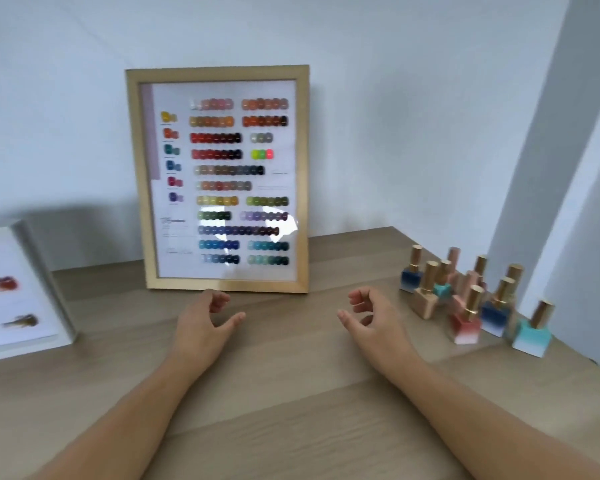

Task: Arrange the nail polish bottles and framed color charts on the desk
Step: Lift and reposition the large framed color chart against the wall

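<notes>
A wood-framed color chart (219,178) stands upright against the wall at the back of the desk (291,393). My left hand (205,323) and my right hand (368,317) hover just in front of its lower edge, fingers loosely curled, holding nothing. Several nail polish bottles with gold caps (465,296) stand clustered at the right: blue, pink, beige and turquoise ones. A turquoise bottle (532,330) stands nearest the right edge. A white-framed chart (18,292) leans at the far left, partly cut off.
A pale wall runs behind the desk, and a wall corner juts in at the right behind the bottles. Bare wood lies between my forearms and in front of the charts.
</notes>
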Demonstrator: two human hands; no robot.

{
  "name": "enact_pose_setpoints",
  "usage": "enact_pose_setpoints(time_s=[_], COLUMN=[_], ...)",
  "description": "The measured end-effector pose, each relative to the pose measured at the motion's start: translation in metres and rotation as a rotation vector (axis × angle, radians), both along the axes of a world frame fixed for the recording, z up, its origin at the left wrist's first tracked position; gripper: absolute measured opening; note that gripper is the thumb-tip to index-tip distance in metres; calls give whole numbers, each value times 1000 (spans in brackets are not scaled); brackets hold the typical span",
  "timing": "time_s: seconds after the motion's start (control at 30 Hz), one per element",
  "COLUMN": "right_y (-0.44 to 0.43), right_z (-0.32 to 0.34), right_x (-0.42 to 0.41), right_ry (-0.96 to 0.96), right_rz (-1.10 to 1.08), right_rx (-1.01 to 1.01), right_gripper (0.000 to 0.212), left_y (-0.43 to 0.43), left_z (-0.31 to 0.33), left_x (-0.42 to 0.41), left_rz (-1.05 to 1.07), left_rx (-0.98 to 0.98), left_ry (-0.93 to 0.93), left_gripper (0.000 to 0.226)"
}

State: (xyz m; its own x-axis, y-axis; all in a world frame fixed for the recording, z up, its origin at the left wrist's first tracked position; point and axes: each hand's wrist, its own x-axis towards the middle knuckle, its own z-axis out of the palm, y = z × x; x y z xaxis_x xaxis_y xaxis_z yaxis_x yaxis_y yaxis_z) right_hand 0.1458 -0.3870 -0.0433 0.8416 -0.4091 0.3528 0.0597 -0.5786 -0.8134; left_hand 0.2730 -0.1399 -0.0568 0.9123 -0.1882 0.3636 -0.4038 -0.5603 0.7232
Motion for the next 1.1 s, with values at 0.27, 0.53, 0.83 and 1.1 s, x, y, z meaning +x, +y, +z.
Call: enact_pose_setpoints(time_s=[0.27,0.53,0.83,1.1], right_y=[13,16,12,13], right_z=[-4,-4,-7,-7], right_x=[93,137,143,144], right_ry=[-50,-229,-227,-185], right_rz=[-38,-45,-41,-52], right_rx=[28,67,38,-9], right_gripper=[34,30,40,46], left_y=[42,63,80,84], left_z=[-2,0,-3,-3], left_x=[62,116,149,151], left_rz=[279,351,228,218], left_rx=[-128,-222,-435,-503], left_ry=[-43,-54,89,68], left_gripper=[50,85,63,56])
